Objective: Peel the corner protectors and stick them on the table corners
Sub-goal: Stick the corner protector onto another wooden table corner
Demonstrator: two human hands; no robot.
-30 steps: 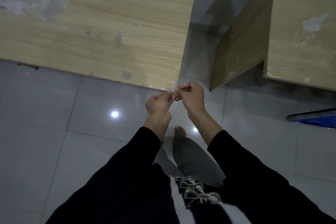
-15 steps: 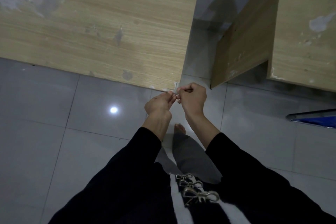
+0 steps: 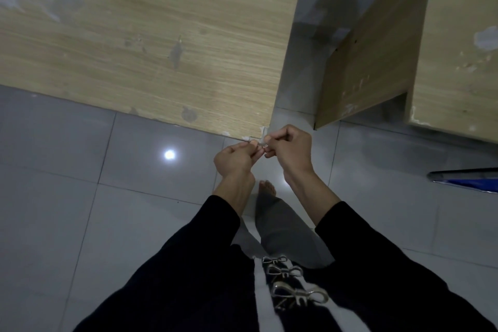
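Noted no real shift: left grip [image 3: 234, 159] and right grip [image 3: 290, 150] pinching corner protector [image 3: 262, 140] as before, beside desk [image 3: 161, 48] corner at 5 o'clock. Peeling judged unfinished.

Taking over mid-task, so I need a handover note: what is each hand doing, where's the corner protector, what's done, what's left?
Left hand: pinches the small clear corner protector.
Right hand: pinches the same piece from the other side.
Place: at the near right corner of the wooden table; contact unclear.
Done: protector in hand at the corner; backing state too small to tell.
Left: finish peeling if needed, press it onto the corner.
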